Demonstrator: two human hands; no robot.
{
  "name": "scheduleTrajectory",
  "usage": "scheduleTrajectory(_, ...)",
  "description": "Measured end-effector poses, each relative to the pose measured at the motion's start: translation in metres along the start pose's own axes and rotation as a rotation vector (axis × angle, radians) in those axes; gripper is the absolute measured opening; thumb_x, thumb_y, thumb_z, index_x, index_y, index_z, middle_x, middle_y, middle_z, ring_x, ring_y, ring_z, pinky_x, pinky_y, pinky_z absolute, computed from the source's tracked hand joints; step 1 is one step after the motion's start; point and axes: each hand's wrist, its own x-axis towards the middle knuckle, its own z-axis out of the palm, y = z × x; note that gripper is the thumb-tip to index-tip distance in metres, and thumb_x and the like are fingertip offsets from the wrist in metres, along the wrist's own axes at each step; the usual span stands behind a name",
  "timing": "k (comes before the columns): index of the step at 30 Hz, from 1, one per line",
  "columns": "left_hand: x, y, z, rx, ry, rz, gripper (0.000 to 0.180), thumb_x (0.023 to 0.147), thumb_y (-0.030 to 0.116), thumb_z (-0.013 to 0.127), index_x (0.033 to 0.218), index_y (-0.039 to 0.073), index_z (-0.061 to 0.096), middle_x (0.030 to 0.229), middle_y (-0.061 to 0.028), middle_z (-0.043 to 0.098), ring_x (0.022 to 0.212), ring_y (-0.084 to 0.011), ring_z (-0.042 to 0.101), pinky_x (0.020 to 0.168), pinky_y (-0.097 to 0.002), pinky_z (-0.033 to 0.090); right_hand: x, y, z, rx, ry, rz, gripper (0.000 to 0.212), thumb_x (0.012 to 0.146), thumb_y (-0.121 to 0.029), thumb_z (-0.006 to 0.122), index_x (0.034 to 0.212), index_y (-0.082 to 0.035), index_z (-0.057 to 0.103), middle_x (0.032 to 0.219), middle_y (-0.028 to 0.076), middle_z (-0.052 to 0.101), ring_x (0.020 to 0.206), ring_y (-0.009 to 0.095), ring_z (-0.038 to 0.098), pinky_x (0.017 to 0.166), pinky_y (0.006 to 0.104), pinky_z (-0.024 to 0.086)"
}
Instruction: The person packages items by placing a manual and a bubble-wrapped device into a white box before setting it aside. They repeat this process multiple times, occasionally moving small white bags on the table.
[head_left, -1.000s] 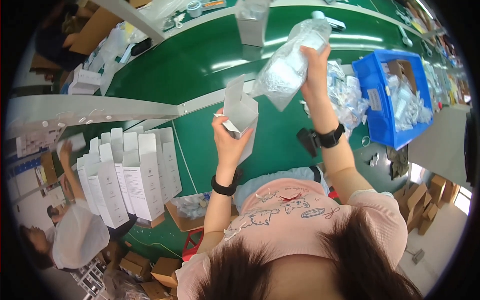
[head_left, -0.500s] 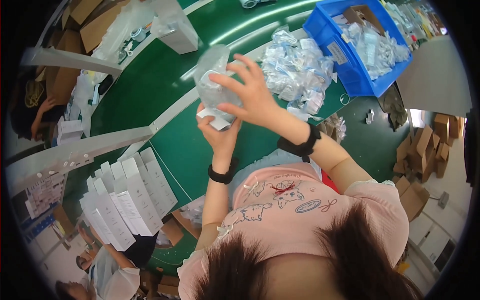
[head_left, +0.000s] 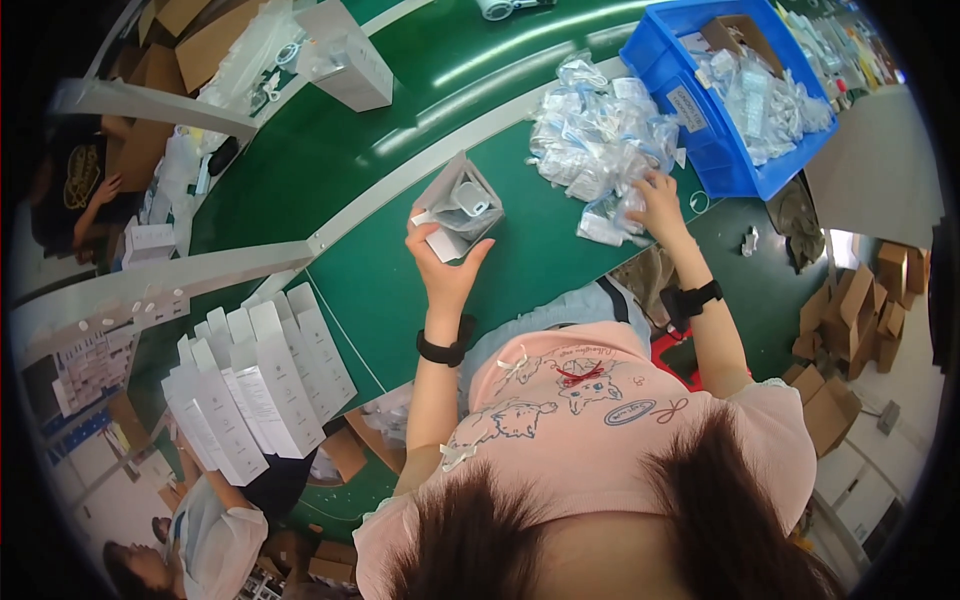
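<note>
My left hand point(head_left: 445, 280) grips a white carton point(head_left: 487, 228) with its top open and flaps raised, above the green worktable. Inside the carton, a rounded white device point(head_left: 470, 198) shows in a clear bag. At the near right edge of a heap of small clear bags point(head_left: 595, 130), my right hand point(head_left: 660, 208) has its fingers bent round a small plastic bag point(head_left: 605, 222) with whitish contents. What lies in these small bags is too small to make out.
A blue bin point(head_left: 715, 150) with more bags stands beyond the heap. Several white cartons point(head_left: 270, 385) stand in rows at left; another carton point(head_left: 355, 75) stands on the green conveyor point(head_left: 290, 170). A metal rail point(head_left: 345, 222) edges the table. Other people work at far left and lower left.
The bagged device, between my hands before, is now down inside the carton. My right hand has left the carton and moved right to the heap, closing on a small bag.
</note>
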Motion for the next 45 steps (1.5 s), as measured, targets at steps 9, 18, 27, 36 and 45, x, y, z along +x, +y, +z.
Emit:
scheduleTrajectory(9, 0.031, 0.044, -0.022, 0.361, -0.011, 0.016, 0.023, 0.066, 0.004, 0.069, 0.087, 0.002, 0.059, 0.110, -0.0137, 0.054, 0.092, -0.0225, 0.055, 0.075, -0.0320, 0.044, 0.001, -0.031, -0.032, 0.635, -0.115, -0.199, 0.019, 0.068, 0.007, 0.060, 0.083, -0.002, 0.053, 0.101, 0.014, 0.057, 0.092, 0.025, 0.054, 0.075, 0.0291, 0.046)
scheduleTrajectory(18, 0.050, 0.039, -0.025, 0.091, 0.091, -0.322, 0.006, 0.068, -0.002, 0.064, 0.073, -0.003, 0.061, 0.082, -0.0119, 0.062, 0.069, -0.0159, 0.057, 0.058, -0.0257, 0.046, 0.045, -0.198, -0.054, 1.013, 0.074, -0.951, 0.019, 0.069, 0.012, 0.054, 0.081, -0.003, 0.053, 0.088, 0.013, 0.061, 0.075, 0.027, 0.061, 0.067, 0.0319, 0.050)
scheduleTrajectory(27, 0.045, 0.025, -0.032, -0.137, 0.054, -0.454, 0.002, 0.070, -0.005, 0.061, 0.071, -0.005, 0.059, 0.073, -0.0037, 0.057, 0.071, -0.0105, 0.052, 0.066, -0.0222, 0.040, 0.058, -0.215, -0.041, 0.298, 0.034, -1.278, 0.017, 0.064, -0.013, 0.065, 0.077, -0.005, 0.059, 0.094, 0.007, 0.058, 0.099, 0.029, 0.051, 0.085, 0.0422, 0.043)
scheduleTrajectory(36, 0.041, 0.014, -0.030, -0.073, 0.130, -0.370, 0.008, 0.067, 0.003, 0.067, 0.072, -0.002, 0.062, 0.087, -0.0091, 0.063, 0.063, -0.0106, 0.051, 0.053, -0.0228, 0.038, 0.047, -0.215, -0.032, 0.090, 0.154, -1.286, 0.024, 0.064, -0.019, 0.066, 0.079, -0.003, 0.058, 0.096, 0.006, 0.055, 0.099, 0.027, 0.050, 0.091, 0.0421, 0.039)
scheduleTrajectory(45, 0.043, 0.016, -0.027, 0.070, 0.185, -0.226, 0.011, 0.067, 0.006, 0.068, 0.071, -0.001, 0.062, 0.086, -0.0092, 0.063, 0.060, -0.0108, 0.050, 0.049, -0.0227, 0.035, 0.018, -0.237, -0.017, 0.041, -0.064, -1.011, 0.032, 0.065, -0.025, 0.066, 0.085, -0.003, 0.056, 0.090, 0.009, 0.055, 0.090, 0.024, 0.054, 0.087, 0.0355, 0.041)
